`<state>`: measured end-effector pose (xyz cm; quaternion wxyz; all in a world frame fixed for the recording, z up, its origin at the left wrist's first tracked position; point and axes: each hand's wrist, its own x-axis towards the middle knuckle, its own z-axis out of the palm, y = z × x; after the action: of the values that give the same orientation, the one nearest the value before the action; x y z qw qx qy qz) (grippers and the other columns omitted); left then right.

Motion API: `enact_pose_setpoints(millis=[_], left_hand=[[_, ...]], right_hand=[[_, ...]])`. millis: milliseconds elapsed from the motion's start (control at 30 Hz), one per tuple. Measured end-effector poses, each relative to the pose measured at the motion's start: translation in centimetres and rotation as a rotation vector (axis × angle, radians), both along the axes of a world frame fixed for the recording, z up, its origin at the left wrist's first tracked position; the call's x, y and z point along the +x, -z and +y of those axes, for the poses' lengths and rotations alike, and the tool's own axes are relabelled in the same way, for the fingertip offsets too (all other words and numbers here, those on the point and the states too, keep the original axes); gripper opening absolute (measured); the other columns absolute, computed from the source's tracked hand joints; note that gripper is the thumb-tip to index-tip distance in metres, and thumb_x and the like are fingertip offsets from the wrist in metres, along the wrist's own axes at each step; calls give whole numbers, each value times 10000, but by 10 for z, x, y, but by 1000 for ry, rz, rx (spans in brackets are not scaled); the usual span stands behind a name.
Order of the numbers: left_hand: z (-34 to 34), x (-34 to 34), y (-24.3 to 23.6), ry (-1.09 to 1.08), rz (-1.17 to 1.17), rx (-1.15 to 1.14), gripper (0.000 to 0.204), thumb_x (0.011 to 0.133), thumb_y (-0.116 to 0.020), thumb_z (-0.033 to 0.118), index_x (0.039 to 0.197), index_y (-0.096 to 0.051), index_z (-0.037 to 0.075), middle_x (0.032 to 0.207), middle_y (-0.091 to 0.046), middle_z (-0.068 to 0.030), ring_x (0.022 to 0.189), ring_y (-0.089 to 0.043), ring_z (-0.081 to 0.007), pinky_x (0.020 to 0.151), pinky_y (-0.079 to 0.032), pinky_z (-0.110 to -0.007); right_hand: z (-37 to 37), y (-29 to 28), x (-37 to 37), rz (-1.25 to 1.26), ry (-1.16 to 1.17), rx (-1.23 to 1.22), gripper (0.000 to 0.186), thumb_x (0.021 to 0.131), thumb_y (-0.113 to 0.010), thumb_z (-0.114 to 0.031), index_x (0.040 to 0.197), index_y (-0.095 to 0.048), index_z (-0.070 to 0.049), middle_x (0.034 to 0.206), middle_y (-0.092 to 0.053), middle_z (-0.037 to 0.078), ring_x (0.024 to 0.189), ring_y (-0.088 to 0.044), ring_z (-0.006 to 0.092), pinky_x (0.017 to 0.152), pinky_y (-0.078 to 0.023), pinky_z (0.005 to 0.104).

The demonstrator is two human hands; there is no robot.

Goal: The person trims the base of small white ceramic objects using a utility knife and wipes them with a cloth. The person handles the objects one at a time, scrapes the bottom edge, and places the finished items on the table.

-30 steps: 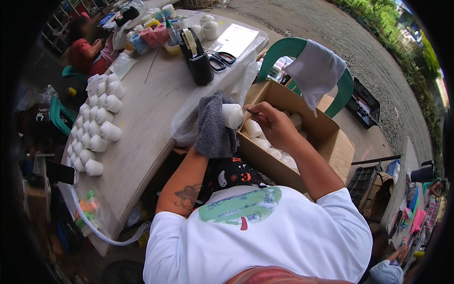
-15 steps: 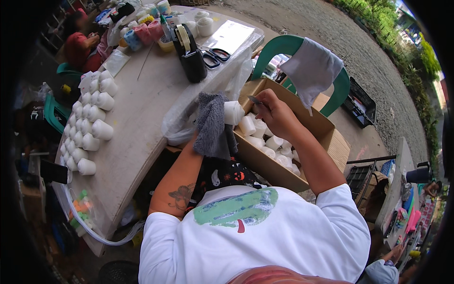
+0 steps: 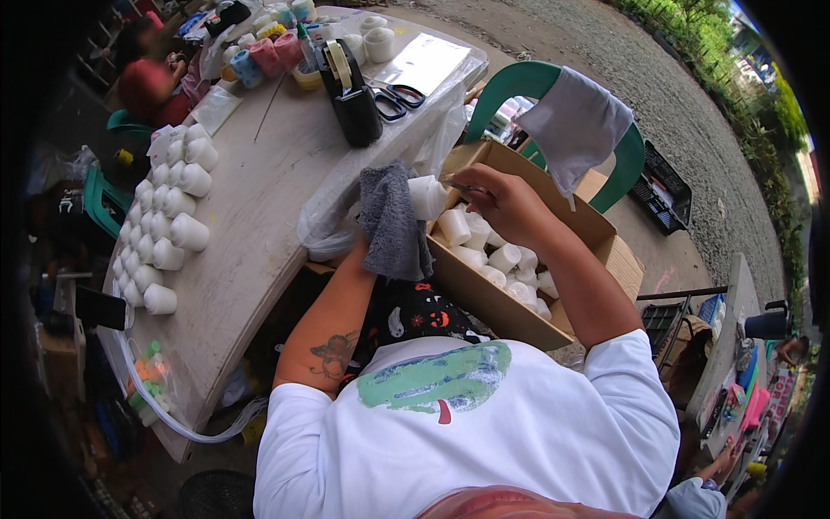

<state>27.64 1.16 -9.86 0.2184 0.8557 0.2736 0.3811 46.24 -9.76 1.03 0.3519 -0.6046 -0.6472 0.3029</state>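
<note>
A grey cloth [image 3: 389, 221] drapes over my left hand [image 3: 360, 253] and hides its fingers. From the cloth's right side sticks out a white cup-shaped piece [image 3: 425, 198], lying on its side, held through the cloth. My right hand [image 3: 506, 199] pinches a small thin dark blade-like tool [image 3: 461, 186], its tip at or very near the piece's rim. Below both hands stands an open cardboard box [image 3: 488, 307] with several similar white pieces [image 3: 506, 257] heaped in it.
Rows of white pieces [image 3: 177, 203] line the table's [image 3: 259, 208] left side. A black tape dispenser [image 3: 350, 104] and scissors [image 3: 393, 101] sit near its far right edge. A green chair [image 3: 497, 95] with a pale cloth stands beyond the box. Another person [image 3: 151, 86] sits far left.
My right hand has moved slightly left and down, bringing the tool from just off the white piece to its rim. The left hand keeps holding the piece in the cloth.
</note>
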Motion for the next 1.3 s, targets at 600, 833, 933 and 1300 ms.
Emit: enact_pose_setpoints(millis=[600,833,933,1300], left_hand=[[-2,8,-33,14,382,-157,488,678,-780,263,1054,-586,21,1054,-579,-172,999,-548,-314,926,-402,-424],[11,12,-4,63,301,-138,620,576,-831,293,1056,-569,2,940,-613,-201,901,-607,-374,803,-477,-431],[8,11,-12,92,286,-158,529,604,-818,259,1015,-596,10,910,-623,-184,864,-616,-344,781,-487,-421],[-6,10,-51,117,390,-368,584,572,-845,256,1040,-589,19,959,-636,-210,917,-628,-379,805,-508,-410]], right_hand=[[-30,11,-1,-653,-190,237,340,748,-584,64,1041,-612,-107,1368,-518,87,991,-634,313,755,-521,397],[-3,9,11,-282,-68,220,280,805,-566,85,1025,-606,-84,1357,-521,99,1088,-599,308,816,-533,380],[-1,22,9,-378,-73,331,248,796,-579,24,1016,-608,-86,1336,-546,83,974,-627,318,803,-507,402],[-22,16,20,-627,-346,236,285,754,-602,24,997,-586,-124,1372,-513,96,974,-602,267,831,-466,388]])
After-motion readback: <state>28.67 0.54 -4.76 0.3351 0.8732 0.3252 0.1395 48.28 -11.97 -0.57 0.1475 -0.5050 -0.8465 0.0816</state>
